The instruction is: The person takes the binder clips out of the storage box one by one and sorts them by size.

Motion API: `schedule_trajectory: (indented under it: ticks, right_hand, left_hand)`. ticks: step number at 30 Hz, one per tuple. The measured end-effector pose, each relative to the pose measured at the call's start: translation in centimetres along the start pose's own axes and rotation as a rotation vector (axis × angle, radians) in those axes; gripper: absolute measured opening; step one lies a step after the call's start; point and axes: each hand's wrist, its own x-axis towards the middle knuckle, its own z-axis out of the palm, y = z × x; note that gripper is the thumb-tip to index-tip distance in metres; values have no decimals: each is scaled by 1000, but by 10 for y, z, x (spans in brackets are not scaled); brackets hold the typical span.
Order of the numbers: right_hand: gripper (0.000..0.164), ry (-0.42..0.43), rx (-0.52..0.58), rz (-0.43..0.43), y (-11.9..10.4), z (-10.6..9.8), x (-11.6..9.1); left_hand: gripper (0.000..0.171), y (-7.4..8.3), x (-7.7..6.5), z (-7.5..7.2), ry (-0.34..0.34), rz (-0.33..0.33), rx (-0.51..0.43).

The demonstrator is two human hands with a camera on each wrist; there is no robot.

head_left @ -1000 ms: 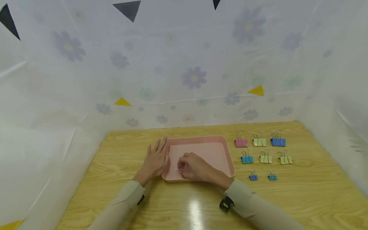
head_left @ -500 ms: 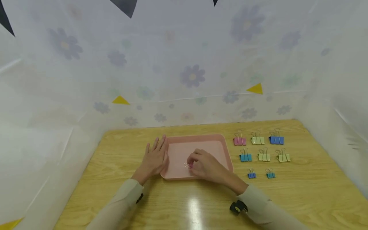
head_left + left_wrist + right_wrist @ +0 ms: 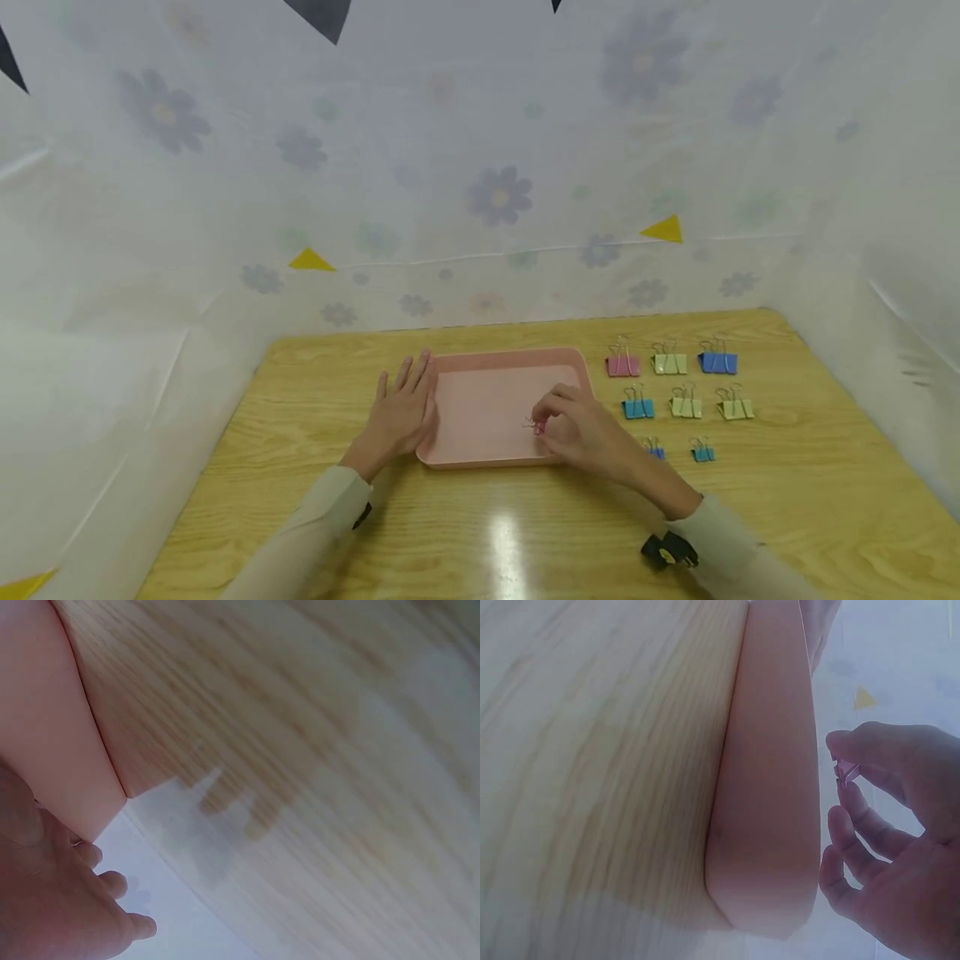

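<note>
My right hand [image 3: 588,435] pinches a small pink binder clip [image 3: 539,427] between thumb and fingers, over the right part of a pink tray [image 3: 480,460]. The clip's wire handles point left in the head view. In the right wrist view the same binder clip [image 3: 846,771] shows between the thumb and fingertips, beside the tray's outer wall [image 3: 769,772]. My left hand [image 3: 397,412] lies with straight fingers along the tray's left rim, its thumb side touching it. The left wrist view shows part of that hand [image 3: 60,892] next to the tray's wall [image 3: 52,712].
Right of the tray, binder clips stand in rows: a pink one [image 3: 623,366], a dark blue one [image 3: 718,362], a light blue one [image 3: 638,407], several pale yellow-green ones [image 3: 686,407] and a small teal one [image 3: 702,454]. A small blue clip [image 3: 655,452] is partly covered by my right hand.
My right hand has moved right across the tray, carrying the pink binder clip from the tray's left part. My left hand keeps its place at the tray's left rim.
</note>
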Motion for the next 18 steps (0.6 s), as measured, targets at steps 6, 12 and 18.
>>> schedule_trajectory:
  ticks: [6, 12, 18]
  right_hand:
    - [26, 65, -20, -18, 10, -10, -14]
    - [26, 68, -19, 26, 15, -23, -26]
    - [27, 118, -27, 24, 21, -33, -41]
  left_hand:
    - [58, -3, 1, 3, 2, 9, 1]
    - [59, -6, 2, 5, -12, 8, 17]
    - [59, -5, 2, 4, -9, 9, 15]
